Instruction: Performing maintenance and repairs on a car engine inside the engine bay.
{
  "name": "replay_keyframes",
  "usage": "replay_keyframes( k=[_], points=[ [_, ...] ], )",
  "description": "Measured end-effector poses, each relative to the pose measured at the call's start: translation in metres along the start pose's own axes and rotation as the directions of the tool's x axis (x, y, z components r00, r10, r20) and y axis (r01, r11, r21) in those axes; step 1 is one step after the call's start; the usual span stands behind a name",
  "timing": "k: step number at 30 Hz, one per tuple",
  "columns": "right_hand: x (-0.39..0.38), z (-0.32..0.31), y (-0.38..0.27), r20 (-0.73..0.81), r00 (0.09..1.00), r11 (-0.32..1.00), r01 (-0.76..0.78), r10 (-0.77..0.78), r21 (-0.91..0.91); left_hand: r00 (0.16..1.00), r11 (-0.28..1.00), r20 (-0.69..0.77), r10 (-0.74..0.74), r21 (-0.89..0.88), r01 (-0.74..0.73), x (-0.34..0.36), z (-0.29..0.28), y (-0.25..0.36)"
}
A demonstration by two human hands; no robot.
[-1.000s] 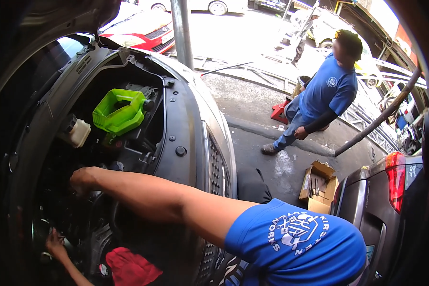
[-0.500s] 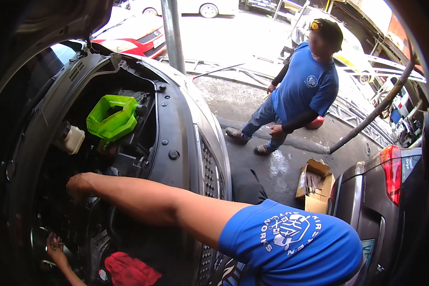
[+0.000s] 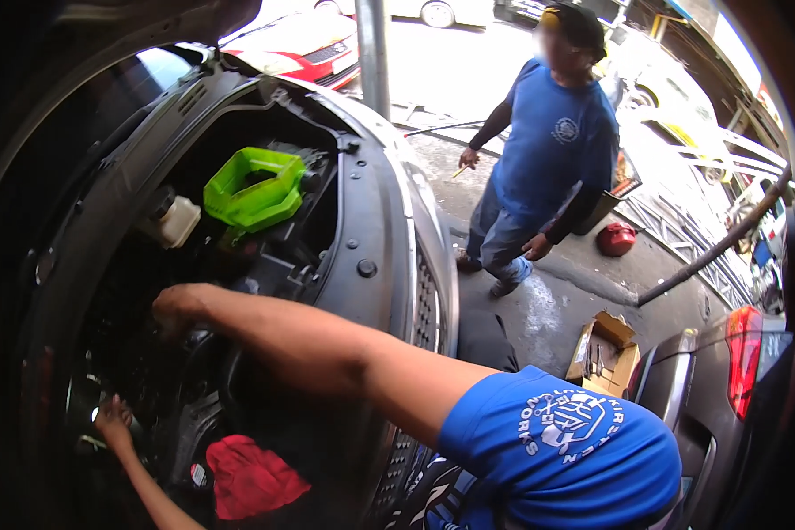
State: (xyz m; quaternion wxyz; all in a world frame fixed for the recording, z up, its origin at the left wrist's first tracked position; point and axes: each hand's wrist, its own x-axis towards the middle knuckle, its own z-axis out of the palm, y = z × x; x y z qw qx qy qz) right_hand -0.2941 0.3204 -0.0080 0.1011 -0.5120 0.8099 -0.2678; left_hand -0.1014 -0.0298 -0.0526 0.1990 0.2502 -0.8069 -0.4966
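My right hand [image 3: 182, 309] reaches across the open engine bay from a blue sleeve [image 3: 486, 415], knuckles up and fingers curled downward. Whatever its fingers grip is lost in the dark bay. Lower down, my left hand [image 3: 113, 424] is over the bay's windscreen side, fingers curled in around something too small to make out. A red cloth [image 3: 252, 477] lies between my forearms at the near side. Beyond my right hand sit a white plastic reservoir with a dark cap [image 3: 177, 221] and a cut-open green plastic jug [image 3: 283, 212].
A co-worker in a blue shirt [image 3: 556, 132] stands beyond the car's front, a thin yellow stick in one hand. On the ground are an open cardboard box [image 3: 632, 362] with tools and a red container [image 3: 616, 238]. A dark car's rear [image 3: 707, 380] is at right; the raised hood [image 3: 79, 53] overhangs.
The view has swung, shifting the engine bay rightward in the picture. The co-worker has turned and stepped; the yellow stick shows more clearly. Both my hands stay at about the same places in the bay.
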Motion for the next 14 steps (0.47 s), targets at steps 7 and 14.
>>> replay_keyframes(
  k=[7, 14],
  points=[
    [-0.011, -0.033, -0.031, 0.042, 0.999, 0.999, -0.034, 0.034, 0.002, 0.991, 0.998, -0.131, 0.014, 0.065, -0.005, -0.039, 0.005, 0.034],
    [-0.121, -0.020, -0.126, -0.181, 0.897, 0.904, 0.421, -0.402, 0.078, 0.914, 0.799, -0.241, 0.327, 0.586, -0.131, -0.067, -0.024, 0.121]
  ],
)
